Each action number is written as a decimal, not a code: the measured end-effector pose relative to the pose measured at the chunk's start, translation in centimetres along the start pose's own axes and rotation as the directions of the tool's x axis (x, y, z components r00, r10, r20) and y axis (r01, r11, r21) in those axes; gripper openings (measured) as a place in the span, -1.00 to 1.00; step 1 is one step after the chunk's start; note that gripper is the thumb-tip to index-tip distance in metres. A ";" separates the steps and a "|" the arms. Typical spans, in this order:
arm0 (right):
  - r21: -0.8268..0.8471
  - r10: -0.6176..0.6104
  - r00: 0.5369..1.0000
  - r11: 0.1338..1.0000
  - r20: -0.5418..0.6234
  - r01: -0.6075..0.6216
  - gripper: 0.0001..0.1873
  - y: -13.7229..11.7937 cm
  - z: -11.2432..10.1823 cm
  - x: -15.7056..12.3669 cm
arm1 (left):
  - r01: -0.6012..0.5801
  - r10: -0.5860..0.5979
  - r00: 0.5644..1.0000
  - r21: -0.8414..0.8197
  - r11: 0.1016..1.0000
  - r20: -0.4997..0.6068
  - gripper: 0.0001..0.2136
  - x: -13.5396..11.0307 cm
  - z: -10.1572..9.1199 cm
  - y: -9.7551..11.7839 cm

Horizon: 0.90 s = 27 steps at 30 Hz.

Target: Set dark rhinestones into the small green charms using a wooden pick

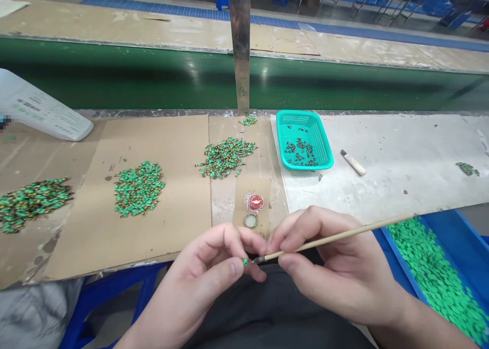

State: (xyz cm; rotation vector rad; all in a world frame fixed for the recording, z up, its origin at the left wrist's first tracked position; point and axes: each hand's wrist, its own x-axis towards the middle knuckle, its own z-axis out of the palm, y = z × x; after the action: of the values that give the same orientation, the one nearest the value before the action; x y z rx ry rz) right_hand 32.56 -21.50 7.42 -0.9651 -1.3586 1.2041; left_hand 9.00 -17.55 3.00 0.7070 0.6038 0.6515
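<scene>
My left hand (202,275) pinches a tiny green piece (245,261) between thumb and fingers. My right hand (324,260) grips a thin wooden brush (336,239), and its dark tip meets that piece. Just beyond my fingers lie a red-lined bottle cap (254,203) and a smaller metal-rimmed cap (250,220). Heaps of small green-and-gold pieces (137,188) sit on brown cardboard (179,242), with a second heap (225,157) nearer the post and a third (32,205) at the far left.
A teal plastic basket (303,140) holds dark pieces, beside a white-handled brush (353,162) on a grey work surface. A blue bin (431,272) of flat green pieces sits at my right. A metal post (240,43) rises before a green conveyor belt (229,74).
</scene>
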 end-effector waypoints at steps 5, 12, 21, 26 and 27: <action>0.022 0.059 0.995 0.998 -0.075 -0.058 -0.82 0.4 0.1 -0.6 | -0.007 0.007 1.000 -0.002 1.000 -0.007 -0.84 -0.2 -0.1 -0.1; 0.030 0.069 0.993 0.997 -0.098 -0.067 -0.83 0.5 0.1 -0.8 | -0.022 0.021 0.999 -0.013 1.000 -0.031 -0.84 -0.1 0.0 -0.4; 0.037 0.073 0.992 0.997 -0.102 -0.069 -0.83 0.5 0.1 -0.7 | -0.014 0.014 0.999 -0.010 1.000 -0.043 -0.83 -0.2 0.1 -0.2; 0.025 0.076 0.990 0.997 -0.115 -0.074 -0.84 0.6 0.1 -0.6 | -0.010 0.010 0.997 0.000 1.000 -0.076 -0.80 -0.2 0.3 -0.2; 0.026 0.075 0.991 0.997 -0.111 -0.073 -0.84 0.6 0.2 -0.6 | -0.016 0.016 0.997 0.002 1.000 -0.070 -0.80 -0.2 0.4 -0.1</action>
State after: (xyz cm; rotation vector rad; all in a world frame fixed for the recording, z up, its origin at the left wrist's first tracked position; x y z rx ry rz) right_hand 32.46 -22.04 6.75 -1.0595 -1.2284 1.1996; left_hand 9.18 -17.91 3.16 0.6930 0.6643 0.6927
